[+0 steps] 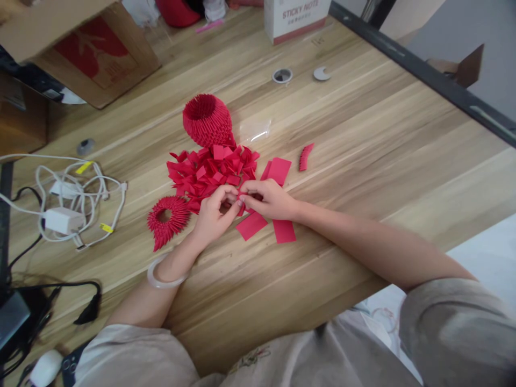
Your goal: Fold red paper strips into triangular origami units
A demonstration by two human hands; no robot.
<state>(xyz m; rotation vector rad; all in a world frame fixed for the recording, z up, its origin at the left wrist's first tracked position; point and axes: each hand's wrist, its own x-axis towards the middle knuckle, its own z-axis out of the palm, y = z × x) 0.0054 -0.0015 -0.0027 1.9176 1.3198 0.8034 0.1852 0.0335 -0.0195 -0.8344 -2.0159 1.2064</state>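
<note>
The left hand (215, 210) and the right hand (274, 200) meet over the table (346, 140), and the small red paper piece (239, 195) lies right between their fingertips. Each grip is a pinch of thumb and forefinger, closed down to the thickness of the paper, and both seem to have hold of the same piece. So little of it shows that I cannot tell which way its long axis runs, nor how far it is folded

What matters most in space, I judge, is that the piece sits at the border between two lots of paper. On the left hand's side, just beyond the fingers, lies the heap of small red pieces (207, 171); the left hand is nearer to most of it. On the other side, flat red strips (284, 232) fan out around and partly under the right hand, which is clearly the nearer one to them. One strip points nearly straight toward the person, another slants off to the left

The spiky red ring (178, 214) lies left of the left hand, near it but apart. The red paper bowl (212, 126) stands behind the heap, and the short curved red row (305, 157) lies alone, beyond and to the right of the right hand
</note>
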